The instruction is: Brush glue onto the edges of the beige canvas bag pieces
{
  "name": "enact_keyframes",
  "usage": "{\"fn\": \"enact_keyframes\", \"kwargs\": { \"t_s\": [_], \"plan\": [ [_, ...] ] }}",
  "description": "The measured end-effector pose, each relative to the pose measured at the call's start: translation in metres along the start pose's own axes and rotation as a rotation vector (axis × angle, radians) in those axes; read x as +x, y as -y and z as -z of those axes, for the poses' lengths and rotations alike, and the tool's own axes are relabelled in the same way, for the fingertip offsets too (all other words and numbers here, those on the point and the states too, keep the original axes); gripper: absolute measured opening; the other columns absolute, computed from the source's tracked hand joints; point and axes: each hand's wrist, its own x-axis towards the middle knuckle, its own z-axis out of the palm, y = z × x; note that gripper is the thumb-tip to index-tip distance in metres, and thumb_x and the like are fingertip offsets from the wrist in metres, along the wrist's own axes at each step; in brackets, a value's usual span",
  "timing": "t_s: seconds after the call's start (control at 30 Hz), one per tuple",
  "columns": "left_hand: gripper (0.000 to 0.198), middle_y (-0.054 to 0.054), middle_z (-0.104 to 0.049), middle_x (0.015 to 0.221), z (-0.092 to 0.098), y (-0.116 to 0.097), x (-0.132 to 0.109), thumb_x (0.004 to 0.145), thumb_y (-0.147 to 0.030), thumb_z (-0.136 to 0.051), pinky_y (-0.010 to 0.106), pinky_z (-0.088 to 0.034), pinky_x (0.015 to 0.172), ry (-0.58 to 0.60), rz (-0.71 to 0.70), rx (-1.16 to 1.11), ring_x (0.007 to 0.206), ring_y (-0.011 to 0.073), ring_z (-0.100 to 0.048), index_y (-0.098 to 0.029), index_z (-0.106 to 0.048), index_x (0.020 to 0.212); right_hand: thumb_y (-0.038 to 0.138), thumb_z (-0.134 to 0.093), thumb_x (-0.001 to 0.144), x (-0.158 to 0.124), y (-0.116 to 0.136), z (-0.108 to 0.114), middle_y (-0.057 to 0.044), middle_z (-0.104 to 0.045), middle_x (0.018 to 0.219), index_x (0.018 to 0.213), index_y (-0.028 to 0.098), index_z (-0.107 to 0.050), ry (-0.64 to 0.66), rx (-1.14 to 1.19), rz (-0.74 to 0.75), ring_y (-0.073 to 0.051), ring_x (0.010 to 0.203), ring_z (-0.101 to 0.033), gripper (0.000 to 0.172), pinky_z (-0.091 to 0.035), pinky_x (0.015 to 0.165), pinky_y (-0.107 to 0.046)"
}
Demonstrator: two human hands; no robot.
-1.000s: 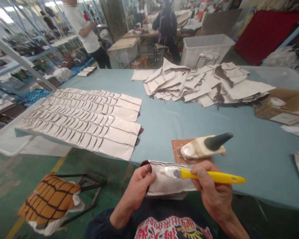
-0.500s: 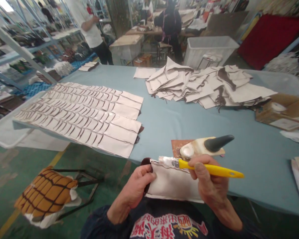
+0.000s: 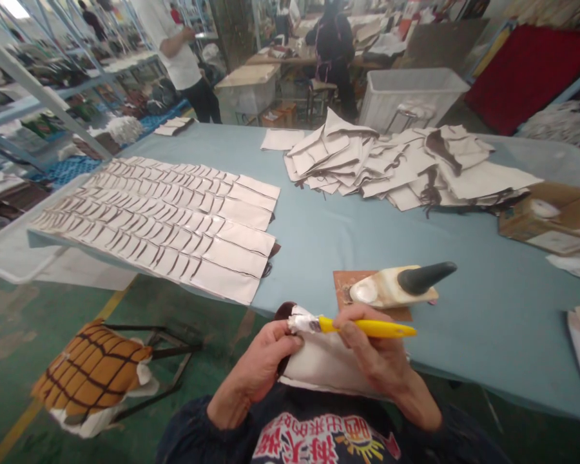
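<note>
My right hand (image 3: 374, 351) is closed around a yellow-handled brush (image 3: 377, 327). White paste coats the bristles, which lie along the upper left edge of a cream fabric piece (image 3: 328, 364) with dark brown backing. My left hand (image 3: 265, 357) pinches that piece at its left end, thumb on top, close to the bristles. The piece is held at the table's near edge, in front of my body. Just beyond it, a whitish container (image 3: 367, 291) with a dark, horn-shaped part (image 3: 425, 278) rests on a brown board (image 3: 342, 281).
Overlapping rows of cream pieces (image 3: 232, 270) cover the left of the blue-green table (image 3: 309, 258). A loose heap of similar pieces (image 3: 396, 164) lies at the back, near a cardboard box (image 3: 551, 216). A padded stool (image 3: 94, 361) stands at left. Two people (image 3: 181, 64) are beyond the table.
My right hand and the brush have moved left along the fabric's upper edge, bringing the bristles up to my left fingers. My left hand keeps its pinch in nearly the same place.
</note>
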Motion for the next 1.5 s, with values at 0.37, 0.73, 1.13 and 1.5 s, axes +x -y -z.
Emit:
{"fn": "enact_keyframes", "kwargs": {
  "t_s": [0.37,0.73,1.13,1.5],
  "plan": [
    [0.032,0.007,-0.077,0.075,0.000,-0.004,0.000,0.070,-0.031,-0.086,0.021,-0.048,0.064,-0.014,-0.002,-0.003,0.061,0.0120,-0.062,-0.010,-0.083,0.094,0.035,-0.059,0.102,0.001,0.013,0.000,0.000,-0.064,0.063,0.083,0.022,-0.070,-0.022,-0.128,0.129,-0.015,0.054,-0.058,0.026,-0.044,0.050,-0.027],
    [0.034,0.008,-0.078,0.079,0.000,-0.007,0.000,0.070,-0.034,-0.087,0.022,-0.049,0.066,-0.011,-0.008,0.025,0.065,0.0144,-0.065,-0.010,-0.081,0.094,0.032,-0.059,0.102,-0.004,-0.001,-0.008,-0.004,-0.073,0.077,0.095,0.024,-0.070,-0.277,-0.346,0.286,-0.020,0.065,-0.068,0.016,-0.054,0.063,-0.032],
    [0.042,0.006,-0.075,0.088,0.034,-0.012,0.000,0.085,-0.050,-0.075,0.025,-0.048,0.074,0.088,-0.122,0.373,0.078,0.0166,-0.063,-0.012,-0.079,0.103,0.042,-0.051,0.106,0.036,0.001,-0.014,-0.003,-0.070,0.073,0.094,0.021,-0.067,-0.316,-0.427,0.139,-0.018,0.062,-0.064,0.029,-0.048,0.059,-0.029],
    [0.024,-0.004,-0.046,0.064,0.019,0.004,-0.019,0.092,-0.019,-0.047,0.026,-0.030,0.061,0.135,-0.347,0.913,0.063,0.0119,-0.041,-0.018,-0.053,0.069,0.046,-0.051,0.105,0.045,-0.017,-0.023,-0.002,-0.069,0.073,0.097,0.021,-0.068,-0.367,-0.409,0.117,-0.019,0.068,-0.065,0.032,-0.050,0.069,-0.032]
  ]
}}
